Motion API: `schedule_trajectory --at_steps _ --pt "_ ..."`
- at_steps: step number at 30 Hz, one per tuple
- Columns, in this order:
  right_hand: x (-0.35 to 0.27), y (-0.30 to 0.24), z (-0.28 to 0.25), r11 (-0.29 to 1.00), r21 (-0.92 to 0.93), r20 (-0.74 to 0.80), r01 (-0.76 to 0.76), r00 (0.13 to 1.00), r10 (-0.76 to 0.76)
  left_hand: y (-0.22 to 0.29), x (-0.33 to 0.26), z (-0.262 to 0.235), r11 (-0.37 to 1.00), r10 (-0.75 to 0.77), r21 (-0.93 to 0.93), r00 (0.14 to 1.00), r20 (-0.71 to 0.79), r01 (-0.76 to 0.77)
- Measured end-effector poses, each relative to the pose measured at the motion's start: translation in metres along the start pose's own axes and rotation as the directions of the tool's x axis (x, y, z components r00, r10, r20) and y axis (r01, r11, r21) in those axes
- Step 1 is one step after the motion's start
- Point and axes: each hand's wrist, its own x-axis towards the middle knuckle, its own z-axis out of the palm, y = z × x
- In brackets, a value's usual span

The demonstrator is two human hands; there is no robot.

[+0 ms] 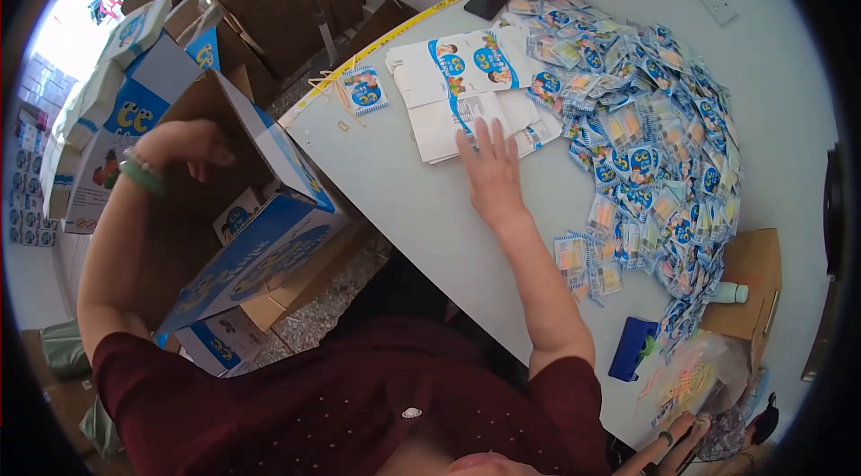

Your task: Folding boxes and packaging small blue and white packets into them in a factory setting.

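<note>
My left hand (192,144), with a green bangle at the wrist, hangs over the open blue-and-white carton (260,252). Its fingers are loosely bent and apart, and I see nothing in them. Inside that carton lies a small white printed packet (237,214). My right hand (494,173) is open, its fingers spread at the near edge of a stack of flat white printed paper packaging (430,128) on the table (421,216). To the right of the stack spreads a big heap of small clear-and-blue sachets (641,166).
A single sachet (363,90), rubber bands (343,126) and a black phone (488,1) lie toward the table's far edge. A blue tape dispenser (632,349) stands near right. Another person's hands (686,429) show at the lower right. Stacked cartons (134,104) stand left.
</note>
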Motion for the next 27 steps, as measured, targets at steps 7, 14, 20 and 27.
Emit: schedule_trajectory --at_steps 7,14,20,27 --pt "0.048 0.020 0.025 0.988 0.080 0.310 0.131 0.939 -0.150 0.074 -0.160 0.072 0.798 0.512 0.383 0.186 -0.839 -0.465" --pt "0.055 0.044 0.014 0.966 0.175 0.331 0.189 0.913 -0.239 0.102 -0.146 0.148 0.444 0.735 0.200 0.227 -0.639 -0.874" --pt "0.048 0.038 -0.028 0.984 -0.073 -0.244 0.161 0.954 -0.175 0.130 -0.039 0.189 0.465 0.665 -0.386 0.602 -0.441 -0.797" --pt "-0.042 -0.068 -0.121 0.967 -0.135 -0.385 0.216 0.888 -0.252 0.241 -0.001 0.200 -0.525 0.395 -0.439 0.249 -0.885 -0.729"
